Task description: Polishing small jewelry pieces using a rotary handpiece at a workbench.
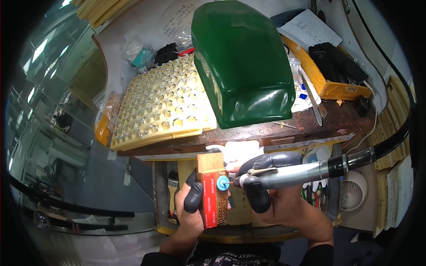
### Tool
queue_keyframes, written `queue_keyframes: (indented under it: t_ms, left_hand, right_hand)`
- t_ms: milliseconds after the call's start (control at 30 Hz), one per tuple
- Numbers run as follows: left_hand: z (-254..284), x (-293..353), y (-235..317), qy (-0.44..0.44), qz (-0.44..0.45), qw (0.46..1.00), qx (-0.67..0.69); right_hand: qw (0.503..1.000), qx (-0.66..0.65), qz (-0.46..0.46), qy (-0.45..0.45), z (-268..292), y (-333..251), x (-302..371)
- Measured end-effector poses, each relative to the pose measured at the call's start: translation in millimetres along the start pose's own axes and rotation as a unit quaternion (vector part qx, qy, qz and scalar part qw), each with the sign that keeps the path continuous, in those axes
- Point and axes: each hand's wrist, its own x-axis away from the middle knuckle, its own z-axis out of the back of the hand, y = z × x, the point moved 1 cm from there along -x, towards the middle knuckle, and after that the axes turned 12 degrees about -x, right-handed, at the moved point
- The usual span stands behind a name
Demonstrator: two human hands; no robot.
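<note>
My left hand [188, 208], with black finger cots on, is closed around a wooden block [209, 162]. Red printed tape [208, 204] covers one face of the block. Along its right side runs a gold-coloured, beaded-looking strip [222, 204], its exact kind too small to tell. In my right hand [279, 199], also wearing black finger cots, is a silver rotary handpiece [297, 175], held in a pen-like grip. A small blue disc [222, 183] on its tip lies against the block's upper right side, at the strip. Some fingers behind the block are hidden.
A green lamp hood [242, 66] hangs over the bench. Left of it, a cream tray [202, 126] carries many ring-like pieces. An orange box [339, 91] stands at the right. Below lies an open drawer with a brush [172, 193]. A black cable [395, 137] trails rightward, near a fan [353, 190].
</note>
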Motion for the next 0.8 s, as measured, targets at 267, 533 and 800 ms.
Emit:
queue_keyframes:
  t_ms: [267,533,800]
  left_hand:
    - [-0.4,0.5,-0.8,0.002,0.008,1.000,0.005]
    - [-1.3,2.1,0.0,0.011,0.000,1.000,-0.005]
    - [-1.3,1.3,1.0,0.008,0.005,1.000,-0.001]
  right_hand:
    - [1.000,0.019,0.004,-0.006,1.5,0.8,1.9]
    - [1.000,0.026,0.001,-0.017,0.3,-0.2,2.4]
    - [1.000,0.009,0.002,-0.001,-0.6,0.5,2.2]
